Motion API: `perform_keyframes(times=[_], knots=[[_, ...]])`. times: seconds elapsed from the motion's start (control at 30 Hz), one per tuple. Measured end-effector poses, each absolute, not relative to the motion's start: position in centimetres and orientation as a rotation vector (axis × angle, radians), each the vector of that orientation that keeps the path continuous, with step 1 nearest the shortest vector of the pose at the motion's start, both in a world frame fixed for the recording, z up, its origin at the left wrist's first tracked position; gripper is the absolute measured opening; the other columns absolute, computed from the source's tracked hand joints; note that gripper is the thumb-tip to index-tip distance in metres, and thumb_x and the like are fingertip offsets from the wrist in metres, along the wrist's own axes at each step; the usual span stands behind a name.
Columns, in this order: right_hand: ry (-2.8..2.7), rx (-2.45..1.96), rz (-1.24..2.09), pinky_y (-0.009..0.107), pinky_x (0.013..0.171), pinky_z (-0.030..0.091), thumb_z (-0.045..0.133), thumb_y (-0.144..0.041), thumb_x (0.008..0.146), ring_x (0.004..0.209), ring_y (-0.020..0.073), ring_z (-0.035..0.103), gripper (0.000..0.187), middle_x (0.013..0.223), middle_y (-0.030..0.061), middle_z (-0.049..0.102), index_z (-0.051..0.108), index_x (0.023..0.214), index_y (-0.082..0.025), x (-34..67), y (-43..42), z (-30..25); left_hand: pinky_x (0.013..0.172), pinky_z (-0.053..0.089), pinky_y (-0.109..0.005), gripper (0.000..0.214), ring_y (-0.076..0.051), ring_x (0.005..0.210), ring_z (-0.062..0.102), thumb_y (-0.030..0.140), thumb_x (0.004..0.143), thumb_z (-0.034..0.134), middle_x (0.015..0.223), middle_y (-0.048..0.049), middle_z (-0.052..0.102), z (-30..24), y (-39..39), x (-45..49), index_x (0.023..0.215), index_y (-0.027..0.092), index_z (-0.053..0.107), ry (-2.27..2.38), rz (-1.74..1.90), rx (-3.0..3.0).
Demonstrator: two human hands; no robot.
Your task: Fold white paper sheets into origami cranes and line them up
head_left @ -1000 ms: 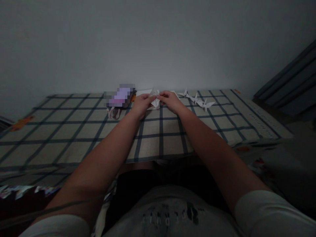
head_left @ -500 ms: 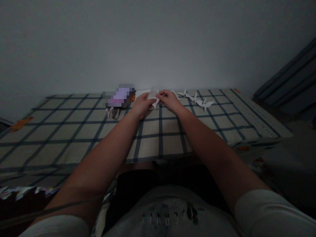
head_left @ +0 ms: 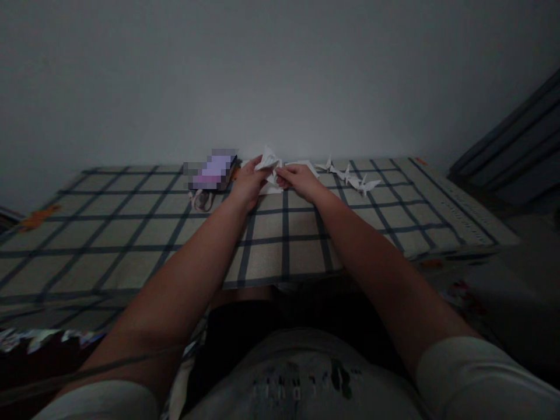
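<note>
In the head view, the left hand (head_left: 245, 186) pinches a folded white paper (head_left: 268, 158) above the checked tablecloth (head_left: 304, 251); the right hand (head_left: 301, 179) has thumb and fingers drawn together at its right edge. The hands partly hide flat white paper (head_left: 310, 167) beneath. Paper cranes (head_left: 350, 178) sit right; a blurred purple object (head_left: 214, 170) lies left.

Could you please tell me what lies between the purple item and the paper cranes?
The head view shows the left hand and right hand there, holding the folded paper, with white paper around them.
</note>
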State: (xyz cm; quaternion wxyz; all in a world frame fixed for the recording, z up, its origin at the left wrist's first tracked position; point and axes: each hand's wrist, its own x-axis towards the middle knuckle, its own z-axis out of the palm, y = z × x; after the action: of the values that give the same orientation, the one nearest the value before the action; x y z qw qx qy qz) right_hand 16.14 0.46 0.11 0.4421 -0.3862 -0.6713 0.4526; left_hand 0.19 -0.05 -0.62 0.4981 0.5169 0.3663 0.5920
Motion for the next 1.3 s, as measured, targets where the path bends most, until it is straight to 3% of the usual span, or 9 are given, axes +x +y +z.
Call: perform_keyframes(times=[0.3, 0.57, 0.77, 1.03, 1.3], knots=[[-1.683, -0.93, 1.119, 0.022, 0.064, 0.05, 0.069, -0.038, 0.087, 0.061, 0.0087, 0.059, 0.027, 0.068, 0.002, 0.068, 0.067, 0.073, -0.014, 16.25, 1.02, -0.4, 0.079, 0.048, -0.027, 0.029, -0.019, 0.097, 0.065, 0.029, 0.071, 0.071, 0.104, -0.0026, 0.072, -0.46, -0.54, 0.02, 0.099, 0.022, 0.07, 0.996, 1.401, 1.231], [-1.697, -0.92, 1.112, 0.021, 0.062, 0.049, 0.067, -0.037, 0.089, 0.059, 0.0084, 0.058, 0.03, 0.064, 0.0011, 0.065, 0.064, 0.069, -0.015, 16.13, 0.88, -0.42, 0.069, 0.047, -0.025, 0.032, -0.014, 0.073, 0.063, 0.029, 0.064, 0.078, 0.086, -0.0026, 0.07, -0.69, -0.21, 0.14, 0.092, 0.017, 0.068, 0.943, 1.445, 1.206], [-1.735, -0.946, 1.13, 0.022, 0.062, 0.048, 0.065, -0.028, 0.091, 0.058, 0.0092, 0.058, 0.025, 0.061, 0.0003, 0.063, 0.066, 0.07, -0.014, 16.18, 0.5, -0.14, 0.068, 0.047, -0.024, 0.034, -0.014, 0.074, 0.064, 0.027, 0.062, 0.079, 0.087, -0.0026, 0.071, -0.86, 0.05, 0.14, 0.093, 0.017, 0.067, 0.923, 1.47, 1.198], [-1.759, -1.0, 1.089, 0.022, 0.061, 0.048, 0.063, -0.032, 0.093, 0.058, 0.0095, 0.058, 0.031, 0.06, 0.0011, 0.063, 0.065, 0.067, -0.014, 16.21, 0.38, 0.02, 0.07, 0.048, -0.026, 0.033, -0.015, 0.076, 0.064, 0.028, 0.063, 0.08, 0.088, -0.0037, 0.071, -0.76, -0.08, 0.19, 0.09, 0.017, 0.067, 0.941, 1.472, 1.211], [-1.731, -0.974, 1.142, 0.019, 0.059, 0.048, 0.065, -0.023, 0.091, 0.056, 0.0073, 0.057, 0.023, 0.06, -0.0004, 0.063, 0.065, 0.07, -0.013, 15.99, 0.23, 0.02, 0.069, 0.047, -0.025, 0.039, -0.016, 0.078, 0.064, 0.032, 0.06, 0.081, 0.091, -0.0046, 0.072, -0.91, 0.2, 0.11, 0.093, 0.017, 0.068, 0.968, 1.53, 1.213]])
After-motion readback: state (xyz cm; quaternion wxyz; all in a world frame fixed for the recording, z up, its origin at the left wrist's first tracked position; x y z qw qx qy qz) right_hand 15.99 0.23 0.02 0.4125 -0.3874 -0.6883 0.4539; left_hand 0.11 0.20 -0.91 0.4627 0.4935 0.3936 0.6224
